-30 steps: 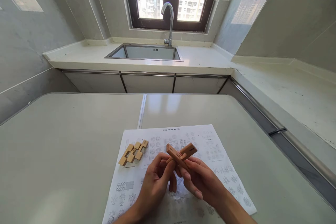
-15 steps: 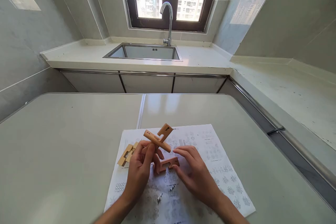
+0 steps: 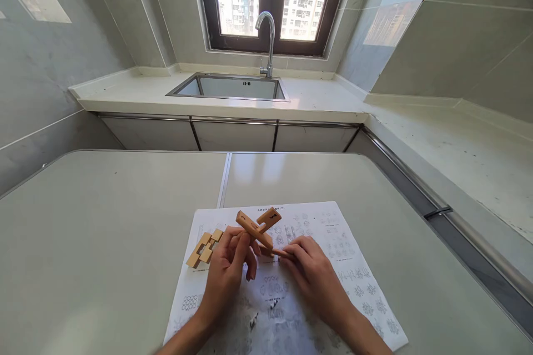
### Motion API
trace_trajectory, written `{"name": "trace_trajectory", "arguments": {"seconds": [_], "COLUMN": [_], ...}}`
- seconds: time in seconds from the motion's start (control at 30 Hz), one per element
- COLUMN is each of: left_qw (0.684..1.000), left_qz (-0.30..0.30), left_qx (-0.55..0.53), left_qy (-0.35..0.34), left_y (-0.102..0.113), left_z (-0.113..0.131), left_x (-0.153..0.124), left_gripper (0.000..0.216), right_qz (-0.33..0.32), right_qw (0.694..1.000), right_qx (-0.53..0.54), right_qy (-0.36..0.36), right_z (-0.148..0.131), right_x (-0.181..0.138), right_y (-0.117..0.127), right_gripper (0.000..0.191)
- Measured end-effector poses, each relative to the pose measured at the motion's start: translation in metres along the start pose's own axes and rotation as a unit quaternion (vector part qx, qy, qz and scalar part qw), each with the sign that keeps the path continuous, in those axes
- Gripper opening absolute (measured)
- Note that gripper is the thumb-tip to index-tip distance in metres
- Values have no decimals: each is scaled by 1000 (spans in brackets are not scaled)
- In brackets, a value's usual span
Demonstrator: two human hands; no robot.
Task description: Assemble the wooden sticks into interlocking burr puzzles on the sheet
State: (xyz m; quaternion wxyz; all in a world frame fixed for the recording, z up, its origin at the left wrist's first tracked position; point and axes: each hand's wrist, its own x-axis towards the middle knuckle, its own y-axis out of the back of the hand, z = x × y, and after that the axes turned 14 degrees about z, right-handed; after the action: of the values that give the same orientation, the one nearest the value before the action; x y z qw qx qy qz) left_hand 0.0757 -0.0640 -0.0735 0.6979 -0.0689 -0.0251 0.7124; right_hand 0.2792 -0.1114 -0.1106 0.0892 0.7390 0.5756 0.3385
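Note:
My left hand (image 3: 228, 274) pinches two notched wooden puzzle bars crossed into an X (image 3: 257, 226), held just above a printed instruction sheet (image 3: 333, 249) on the table. My right hand (image 3: 313, 274) is closed on a third wooden bar (image 3: 275, 253), whose end pokes out from my fingertips and touches the underside of the crossed pair. Left of my left hand, several more pale wooden puzzle pieces (image 3: 204, 248) lie grouped together on the sheet.
The sheet lies on a pale grey table (image 3: 104, 222) with a seam down its middle. Beyond it a counter holds a steel sink (image 3: 231, 86) and a tap (image 3: 267, 39) under a window; the counter (image 3: 458, 144) continues along the right.
My right hand picked up the third bar from the sheet and brought it up against the crossed pair. My left hand lowered the crossed bars slightly.

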Motion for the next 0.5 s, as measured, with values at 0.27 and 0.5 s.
{"name": "trace_trajectory", "arguments": {"seconds": [0.27, 0.5], "left_qw": [989, 941], "left_qz": [-40, -69], "left_qx": [105, 253], "left_qy": [-91, -214], "left_y": [2, 10], "left_z": [-5, -17], "left_x": [-1, 1], "left_gripper": [31, 22], "right_qz": [165, 180], "right_qw": [962, 886], "right_qx": [78, 290], "right_qy": [-202, -314], "right_z": [-8, -18], "right_x": [13, 12], "right_y": [16, 19], "right_gripper": [35, 49]}}
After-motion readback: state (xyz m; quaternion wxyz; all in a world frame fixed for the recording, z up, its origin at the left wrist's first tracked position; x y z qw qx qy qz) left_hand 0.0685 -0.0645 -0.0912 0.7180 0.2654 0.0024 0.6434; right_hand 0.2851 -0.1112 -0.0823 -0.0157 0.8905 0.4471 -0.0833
